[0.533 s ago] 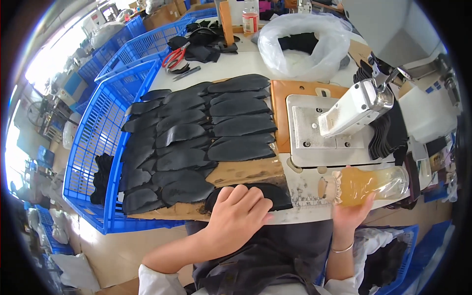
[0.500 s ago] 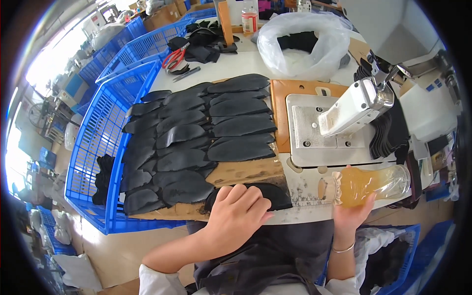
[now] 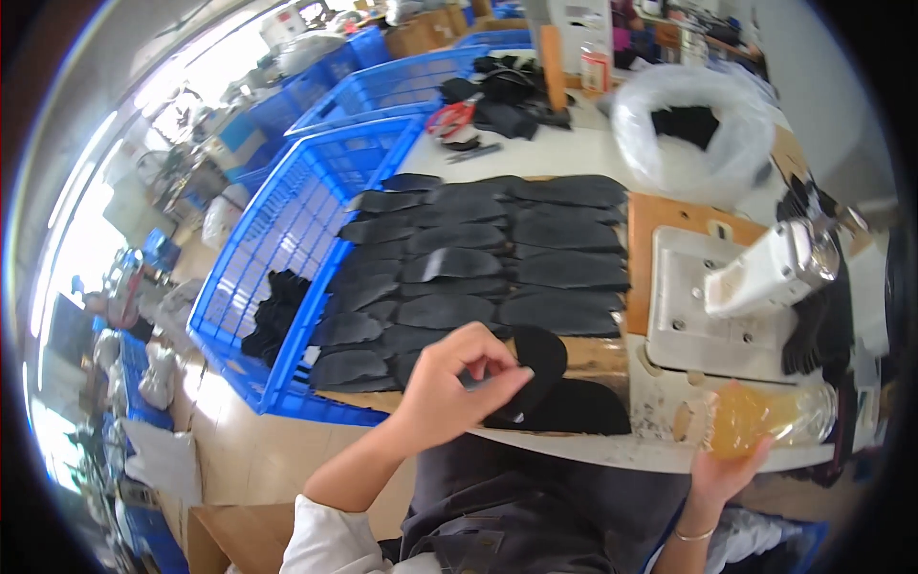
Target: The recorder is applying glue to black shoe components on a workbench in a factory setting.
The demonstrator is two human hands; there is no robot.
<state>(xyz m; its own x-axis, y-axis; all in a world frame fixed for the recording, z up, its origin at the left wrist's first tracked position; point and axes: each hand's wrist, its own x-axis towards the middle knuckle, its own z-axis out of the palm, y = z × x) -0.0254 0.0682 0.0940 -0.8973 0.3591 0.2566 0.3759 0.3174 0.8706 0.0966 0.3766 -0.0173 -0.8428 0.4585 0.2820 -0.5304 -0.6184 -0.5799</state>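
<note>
My left hand [image 3: 454,387] is closed in a pinch on a black insole-shaped piece [image 3: 541,362], raised and curled off the board. Under it, another black piece [image 3: 585,408] lies flat at the table's front edge. My right hand [image 3: 732,467] wraps round a clear bottle of amber liquid [image 3: 751,421], held on its side. The bottle's round tan end, with a frilled rim, points left toward the black pieces. Overlapping rows of similar black pieces [image 3: 564,268] cover the brown board [image 3: 602,359] beyond my left hand.
A white sewing-type machine arm [image 3: 765,273] stands over a metal plate at the right. Blue crates [image 3: 277,230] line the left side. At the back are a plastic bag [image 3: 641,143] holding black material, red-handled scissors [image 3: 449,120] and black scraps [image 3: 507,96].
My left hand has lifted and curled a black piece that was flat under its fingers, uncovering another. The whole view has shifted. My right hand still holds the bottle.
</note>
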